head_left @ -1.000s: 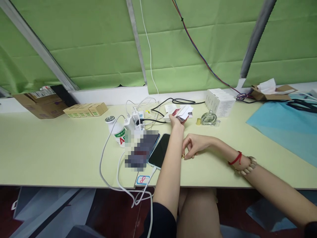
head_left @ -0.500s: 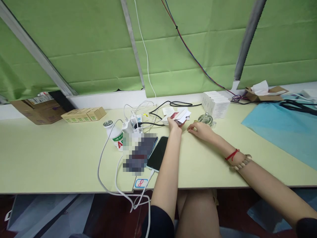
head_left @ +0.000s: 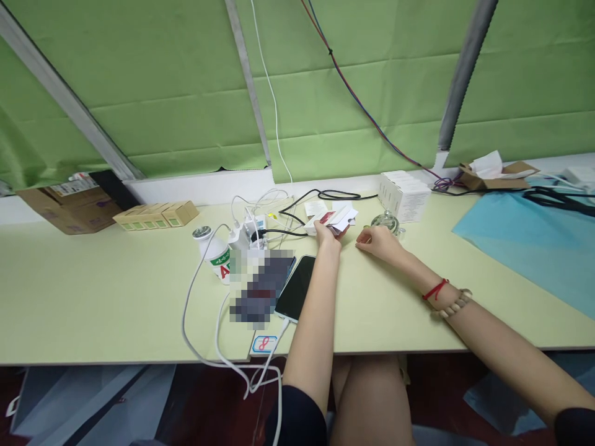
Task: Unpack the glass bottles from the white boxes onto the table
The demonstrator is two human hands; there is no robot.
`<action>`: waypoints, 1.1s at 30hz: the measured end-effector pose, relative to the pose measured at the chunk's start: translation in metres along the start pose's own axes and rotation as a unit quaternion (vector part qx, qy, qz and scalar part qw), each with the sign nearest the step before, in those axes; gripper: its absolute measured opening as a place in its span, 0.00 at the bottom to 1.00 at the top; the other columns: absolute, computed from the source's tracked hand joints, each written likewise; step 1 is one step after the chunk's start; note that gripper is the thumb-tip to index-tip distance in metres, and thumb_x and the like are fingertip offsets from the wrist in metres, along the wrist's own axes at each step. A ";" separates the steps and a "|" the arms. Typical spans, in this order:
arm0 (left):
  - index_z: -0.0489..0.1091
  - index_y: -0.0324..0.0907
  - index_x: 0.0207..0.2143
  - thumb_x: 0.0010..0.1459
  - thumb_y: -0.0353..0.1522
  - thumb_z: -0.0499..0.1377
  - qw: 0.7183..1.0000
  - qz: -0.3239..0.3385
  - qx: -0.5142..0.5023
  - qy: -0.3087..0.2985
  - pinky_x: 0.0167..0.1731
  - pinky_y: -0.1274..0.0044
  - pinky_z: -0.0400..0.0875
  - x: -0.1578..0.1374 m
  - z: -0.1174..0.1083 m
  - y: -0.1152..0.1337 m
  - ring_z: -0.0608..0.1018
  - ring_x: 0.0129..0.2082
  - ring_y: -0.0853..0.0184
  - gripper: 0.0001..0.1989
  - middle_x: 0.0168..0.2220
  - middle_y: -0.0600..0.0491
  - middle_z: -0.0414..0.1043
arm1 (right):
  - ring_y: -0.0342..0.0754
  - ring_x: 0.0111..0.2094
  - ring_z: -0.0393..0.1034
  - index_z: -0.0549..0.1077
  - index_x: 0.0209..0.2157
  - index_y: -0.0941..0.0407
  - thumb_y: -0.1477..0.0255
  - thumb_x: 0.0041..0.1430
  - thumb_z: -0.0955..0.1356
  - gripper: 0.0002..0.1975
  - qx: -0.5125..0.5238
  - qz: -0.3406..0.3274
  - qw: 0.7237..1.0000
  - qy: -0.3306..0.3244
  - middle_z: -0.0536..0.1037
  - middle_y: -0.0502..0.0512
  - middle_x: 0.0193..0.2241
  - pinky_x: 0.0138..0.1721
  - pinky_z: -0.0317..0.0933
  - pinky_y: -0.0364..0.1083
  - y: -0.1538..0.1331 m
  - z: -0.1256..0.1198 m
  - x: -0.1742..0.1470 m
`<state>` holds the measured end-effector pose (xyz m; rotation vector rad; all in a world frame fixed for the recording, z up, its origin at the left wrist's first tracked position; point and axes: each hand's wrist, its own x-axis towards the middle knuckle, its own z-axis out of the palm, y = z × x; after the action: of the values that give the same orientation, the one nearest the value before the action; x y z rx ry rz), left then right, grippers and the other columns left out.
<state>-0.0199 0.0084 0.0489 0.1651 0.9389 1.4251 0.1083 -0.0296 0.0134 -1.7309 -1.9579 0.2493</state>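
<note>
My left hand (head_left: 329, 233) is closed around a small white cardboard box (head_left: 341, 218) with its flaps standing open. A patch of red print shows on the box. To its right, my right hand (head_left: 379, 243) hovers low over the table, thumb and fingertips pinched together; whether anything lies between them is too small to tell. Just behind that hand sits a round, clear, shiny thing (head_left: 385, 220), partly covered by the hand, which looks like a roll of clear tape or stickers.
White boxes (head_left: 404, 195) stand at the back. A phone (head_left: 297, 288) on a white cable, a bottle (head_left: 214, 257) and a crowded power strip (head_left: 251, 232) lie leftward. Brown boxes (head_left: 155, 215) are farther left; blue sheeting (head_left: 530, 241) covers the right side.
My right hand has drawn slightly right, away from the box, its fingertips more curled. My left hand and the white box have hardly moved.
</note>
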 end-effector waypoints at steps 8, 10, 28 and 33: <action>0.70 0.36 0.37 0.57 0.35 0.48 1.000 -0.007 -0.012 0.015 0.22 0.76 0.74 0.003 0.000 -0.002 0.79 0.32 0.61 0.15 0.34 0.45 0.74 | 0.48 0.37 0.73 0.78 0.38 0.54 0.76 0.55 0.65 0.11 -0.036 0.003 0.999 -0.005 0.80 0.53 0.35 0.32 0.59 0.43 0.001 -0.002 -0.002; 0.70 0.35 0.36 0.57 0.35 0.48 1.000 -0.005 -0.012 0.008 0.22 0.75 0.74 0.003 0.000 -0.002 0.79 0.32 0.61 0.15 0.33 0.45 0.74 | 0.48 0.38 0.72 0.78 0.38 0.54 0.75 0.56 0.65 0.11 -0.034 0.002 0.999 -0.003 0.80 0.52 0.37 0.32 0.58 0.43 0.000 -0.002 -0.003; 0.70 0.35 0.40 0.57 0.35 0.48 1.000 -0.019 -0.012 0.017 0.20 0.75 0.74 0.002 -0.001 -0.002 0.79 0.32 0.59 0.16 0.35 0.43 0.74 | 0.48 0.36 0.72 0.78 0.34 0.56 0.70 0.59 0.64 0.11 -0.052 0.002 0.999 0.002 0.80 0.55 0.34 0.32 0.58 0.44 0.005 0.000 0.001; 0.71 0.34 0.39 0.56 0.34 0.49 0.999 -0.024 -0.027 0.015 0.19 0.76 0.74 0.001 0.000 -0.001 0.79 0.31 0.59 0.16 0.34 0.43 0.74 | 0.46 0.32 0.72 0.78 0.30 0.59 0.74 0.56 0.66 0.07 -0.019 -0.032 0.999 0.007 0.80 0.57 0.31 0.35 0.61 0.43 0.015 0.004 0.006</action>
<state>-0.0187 0.0087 0.0481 0.0792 0.9222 1.4104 0.1186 -0.0204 0.0045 -1.6850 -2.0170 0.1770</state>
